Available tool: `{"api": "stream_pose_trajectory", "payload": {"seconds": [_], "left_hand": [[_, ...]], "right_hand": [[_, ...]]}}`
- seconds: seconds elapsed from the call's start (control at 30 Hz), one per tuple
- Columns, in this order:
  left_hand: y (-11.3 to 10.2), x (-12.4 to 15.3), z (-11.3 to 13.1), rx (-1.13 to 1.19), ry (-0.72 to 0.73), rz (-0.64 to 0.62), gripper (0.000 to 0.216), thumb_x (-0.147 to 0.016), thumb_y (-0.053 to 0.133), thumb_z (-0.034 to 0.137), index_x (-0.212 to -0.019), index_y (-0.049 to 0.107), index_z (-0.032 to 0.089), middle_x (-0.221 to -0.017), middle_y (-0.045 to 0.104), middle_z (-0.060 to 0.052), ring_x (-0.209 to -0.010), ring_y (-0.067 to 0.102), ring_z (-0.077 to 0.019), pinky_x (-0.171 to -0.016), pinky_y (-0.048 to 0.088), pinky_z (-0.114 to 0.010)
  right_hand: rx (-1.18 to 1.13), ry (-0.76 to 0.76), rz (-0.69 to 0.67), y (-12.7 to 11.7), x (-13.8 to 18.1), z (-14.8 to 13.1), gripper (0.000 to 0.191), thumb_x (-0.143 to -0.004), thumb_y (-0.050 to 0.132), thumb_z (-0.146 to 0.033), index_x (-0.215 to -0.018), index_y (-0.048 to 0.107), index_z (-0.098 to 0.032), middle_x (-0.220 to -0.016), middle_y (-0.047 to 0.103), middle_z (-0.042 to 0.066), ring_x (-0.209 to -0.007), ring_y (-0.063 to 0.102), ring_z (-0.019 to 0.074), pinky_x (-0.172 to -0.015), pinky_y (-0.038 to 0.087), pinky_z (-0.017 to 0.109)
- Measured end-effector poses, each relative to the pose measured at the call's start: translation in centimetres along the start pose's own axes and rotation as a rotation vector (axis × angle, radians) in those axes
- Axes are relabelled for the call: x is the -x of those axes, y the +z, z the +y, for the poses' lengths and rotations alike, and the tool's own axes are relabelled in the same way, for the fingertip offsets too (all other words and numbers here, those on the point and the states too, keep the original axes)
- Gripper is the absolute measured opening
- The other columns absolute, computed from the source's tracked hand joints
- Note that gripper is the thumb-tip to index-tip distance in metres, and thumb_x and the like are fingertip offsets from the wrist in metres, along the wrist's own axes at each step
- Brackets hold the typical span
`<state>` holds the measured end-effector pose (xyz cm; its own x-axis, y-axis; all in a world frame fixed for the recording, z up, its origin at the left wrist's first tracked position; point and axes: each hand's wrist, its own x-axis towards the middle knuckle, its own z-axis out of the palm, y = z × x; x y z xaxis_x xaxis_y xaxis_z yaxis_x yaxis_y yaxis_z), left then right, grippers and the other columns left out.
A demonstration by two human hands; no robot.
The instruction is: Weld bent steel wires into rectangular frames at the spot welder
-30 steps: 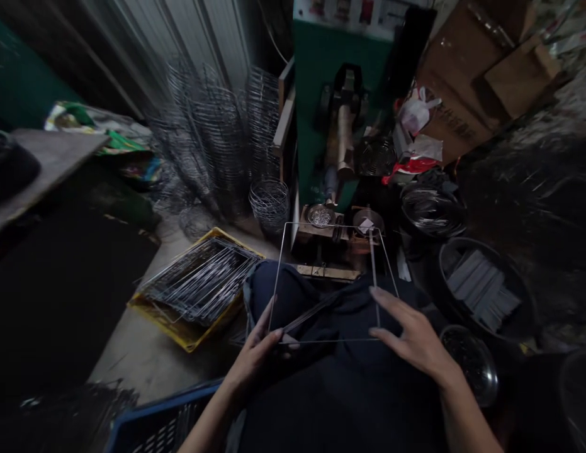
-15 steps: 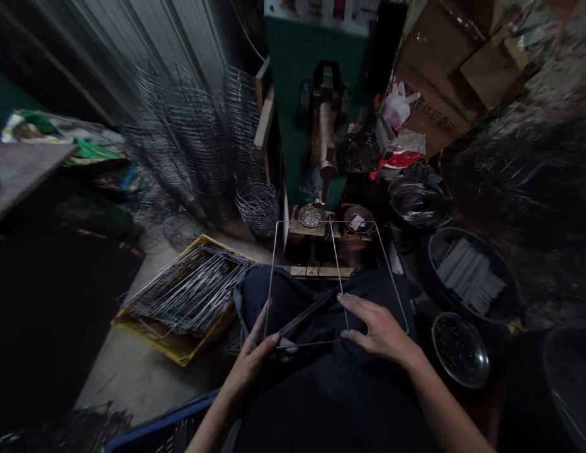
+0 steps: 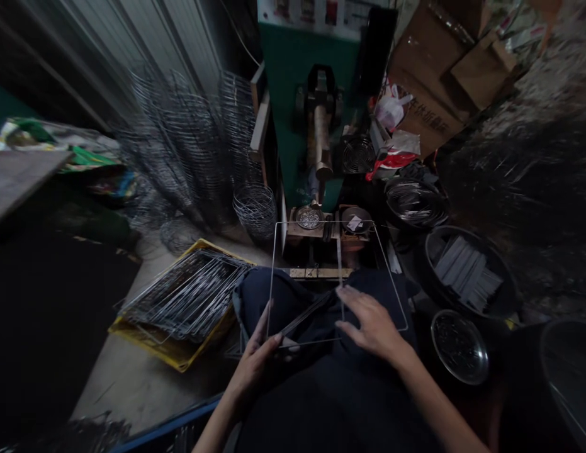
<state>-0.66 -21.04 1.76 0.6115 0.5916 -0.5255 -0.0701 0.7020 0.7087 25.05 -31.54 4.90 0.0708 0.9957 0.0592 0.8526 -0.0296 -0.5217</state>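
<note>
A thin rectangular wire frame [image 3: 274, 264] rests over my lap, its far edge near the green welding machine [image 3: 316, 126]. My left hand [image 3: 255, 365] pinches the frame's near left corner, along with a few loose wire rods [image 3: 304, 314]. My right hand [image 3: 368, 324] lies on the frame with its fingers stretched out. They press a straight cross wire [image 3: 338, 264] that runs from the far edge toward me, near the frame's middle.
A yellow tray [image 3: 179, 352] of wire frames lies on the floor at my left. Stacked wire baskets [image 3: 193, 138] stand behind it. At right sit a basin of metal strips [image 3: 467, 270], a steel bowl [image 3: 457, 346] and a wire coil basin [image 3: 413, 201]. Cardboard boxes [image 3: 444, 69] lie behind.
My right hand slid the cross wire from the frame's right side to near its middle. My left hand kept its hold on the corner. The view shifted slightly.
</note>
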Motion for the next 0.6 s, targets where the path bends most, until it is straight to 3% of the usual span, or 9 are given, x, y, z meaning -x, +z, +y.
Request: {"api": "stream_pose_trajectory", "payload": {"seconds": [0.17,0.37,0.6], "left_hand": [[0.3,-0.1,-0.3,0.043,0.012,0.011,0.095,-0.084,0.069,0.031,-0.156,0.007,0.032,-0.077,0.074,-0.005,-0.065,0.067,-0.0182,-0.065,0.051,-0.027],[0.4,0.9,0.5,0.048,0.028,0.078,0.098,-0.082,0.07,0.031,-0.156,0.005,0.031,-0.075,0.073,-0.005,-0.061,0.067,-0.0188,-0.059,0.049,-0.026],[1.7,1.4,1.4,0.086,0.067,0.102,0.097,-0.081,0.071,0.03,-0.156,0.009,0.03,-0.071,0.072,-0.004,-0.061,0.067,-0.0187,-0.059,0.05,-0.025]], "right_hand": [[-0.226,-0.19,-0.161,1.7,-1.1,-2.9,0.074,-0.085,0.069,-0.031,-0.151,0.035,-0.023,-0.15,0.044,0.007,-0.14,0.037,0.0226,-0.115,0.036,0.039],[-0.147,-0.08,-0.106,0.4,0.3,-1.7,0.076,-0.086,0.068,-0.025,-0.153,0.031,-0.029,-0.15,0.043,0.005,-0.138,0.041,0.0231,-0.113,0.039,0.04],[-0.089,0.013,-0.147,-0.2,0.4,-1.5,0.079,-0.084,0.07,-0.021,-0.152,0.031,-0.034,-0.151,0.041,0.001,-0.134,0.046,0.0222,-0.109,0.044,0.038]]}}
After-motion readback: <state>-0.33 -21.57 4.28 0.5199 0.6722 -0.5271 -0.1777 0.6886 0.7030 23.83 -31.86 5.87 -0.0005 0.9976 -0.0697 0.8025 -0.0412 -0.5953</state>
